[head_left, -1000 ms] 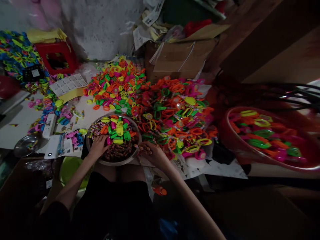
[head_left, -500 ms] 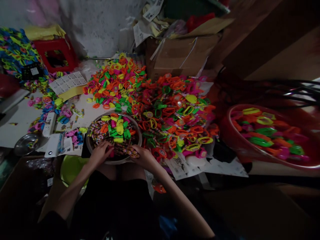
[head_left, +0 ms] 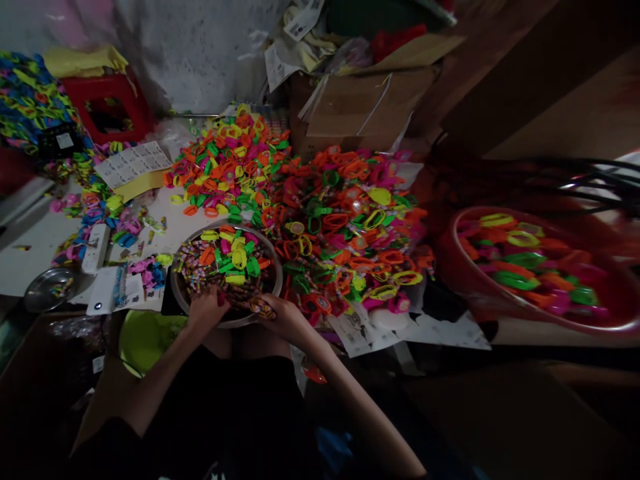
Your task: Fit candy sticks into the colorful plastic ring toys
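A round metal bowl sits at the table's front edge, above my lap. In it, small patterned wrapped sticks surround a heap of bright plastic toy watches. My left hand is closed at the bowl's near left side, fingers curled down; a pinkish bit shows at its fingertips, too small to name. At the near right rim, my right hand wraps round a bunch of wrapped sticks, their ends pointing left into the bowl.
Toy watches form a large pile right of the bowl and another pile behind it. A red basin of them stands far right. A cardboard box, red stool, small metal dish and green bowl are around.
My left hand has shifted slightly down and right, its fingers more curled. My right hand keeps its grip on the bunch of sticks, turned a little. The whole view has shifted slightly.
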